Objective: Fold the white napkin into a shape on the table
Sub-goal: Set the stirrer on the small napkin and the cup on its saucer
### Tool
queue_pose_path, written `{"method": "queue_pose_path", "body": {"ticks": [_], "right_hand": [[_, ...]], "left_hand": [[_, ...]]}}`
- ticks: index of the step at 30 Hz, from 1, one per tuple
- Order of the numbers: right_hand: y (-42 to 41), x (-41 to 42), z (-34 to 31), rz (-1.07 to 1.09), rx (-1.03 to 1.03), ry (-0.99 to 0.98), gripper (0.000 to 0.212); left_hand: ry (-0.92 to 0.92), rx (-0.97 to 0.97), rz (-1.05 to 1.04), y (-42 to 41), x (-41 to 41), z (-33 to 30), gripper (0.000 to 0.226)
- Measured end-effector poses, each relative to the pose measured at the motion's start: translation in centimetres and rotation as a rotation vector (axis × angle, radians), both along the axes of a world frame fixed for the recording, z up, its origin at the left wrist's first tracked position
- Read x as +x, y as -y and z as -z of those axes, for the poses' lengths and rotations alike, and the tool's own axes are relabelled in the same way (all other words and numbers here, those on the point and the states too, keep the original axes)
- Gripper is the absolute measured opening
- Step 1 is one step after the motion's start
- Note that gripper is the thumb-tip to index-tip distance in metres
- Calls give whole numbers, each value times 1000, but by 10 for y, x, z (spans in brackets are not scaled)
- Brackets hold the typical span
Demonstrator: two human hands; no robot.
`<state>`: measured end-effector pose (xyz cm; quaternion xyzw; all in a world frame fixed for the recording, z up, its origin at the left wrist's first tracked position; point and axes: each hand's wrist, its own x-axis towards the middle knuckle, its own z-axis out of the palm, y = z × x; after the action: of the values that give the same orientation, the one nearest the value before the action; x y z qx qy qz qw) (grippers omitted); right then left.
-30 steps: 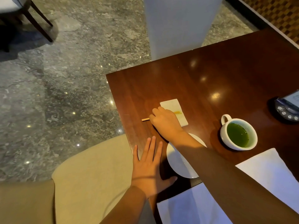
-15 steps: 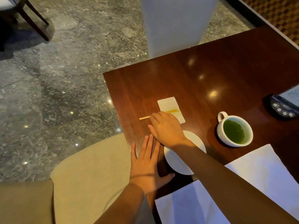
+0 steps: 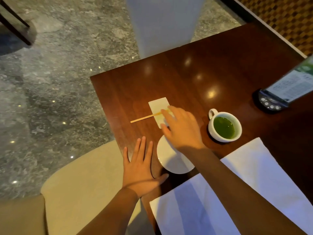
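A large white napkin (image 3: 250, 177) lies spread flat at the near right of the dark wooden table (image 3: 194, 72), partly crossed by my right forearm. My right hand (image 3: 183, 129) reaches over a white saucer (image 3: 171, 161), fingers apart, fingertips on a small folded paper packet (image 3: 157, 106) with a thin wooden stick (image 3: 144, 118) lying across it. My left hand (image 3: 140, 168) rests flat, palm down, on the table's near left edge, holding nothing.
A white cup of green liquid (image 3: 224, 127) stands right of my right hand. A dark device with buttons and a card stand (image 3: 279, 97) sits at the right edge. A beige chair seat (image 3: 81, 180) is below left; a white pillar (image 3: 164, 22) rises behind the table.
My right hand has let go of the stick and moved right, opening over the packet. The stick now lies exposed on the table. My left hand stays flat.
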<state>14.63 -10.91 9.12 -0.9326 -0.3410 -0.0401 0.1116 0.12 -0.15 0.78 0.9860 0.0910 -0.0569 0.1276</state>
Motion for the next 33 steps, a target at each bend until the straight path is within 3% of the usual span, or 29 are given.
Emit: {"method": "queue_pose_path", "body": {"ticks": [7, 14, 20, 33], "right_hand": [[90, 21, -34, 371, -244, -106, 61], [125, 34, -28, 374, -397, -312, 82], [130, 43, -28, 371, -303, -446, 87], [113, 17, -40, 348, -216, -332, 81]], "left_hand": [[-4, 6, 1, 0, 0, -2, 108], [1, 10, -3, 0, 0, 1, 107], [12, 15, 3, 0, 0, 2, 105], [32, 0, 11, -1, 0, 3, 104]]}}
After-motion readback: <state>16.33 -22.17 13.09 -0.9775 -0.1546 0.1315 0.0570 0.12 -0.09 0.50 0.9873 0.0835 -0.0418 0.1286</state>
